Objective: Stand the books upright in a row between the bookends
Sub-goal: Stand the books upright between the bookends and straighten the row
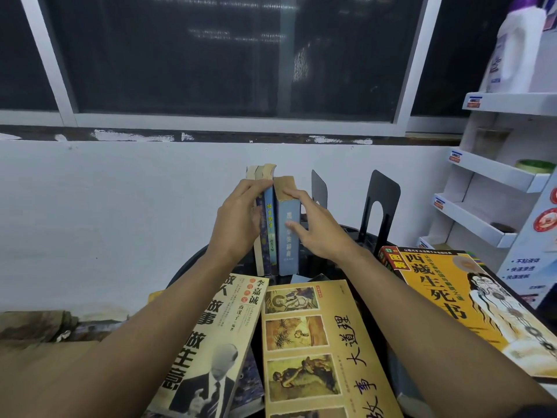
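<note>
**Status: row partly built, three books left flat**

The left hand, fingers together, presses flat on the left side of the standing row at the far middle of the round black table. The right hand, fingers spread, bears on the row's rightmost volume, a thick blue-grey dictionary. Both black bookends stand right of the row and apart from it. Near the person, a book with a suited man, a yellow picture-panel book and an orange book lie flat. Judgement: under half done, and the bookends still need setting.
</note>
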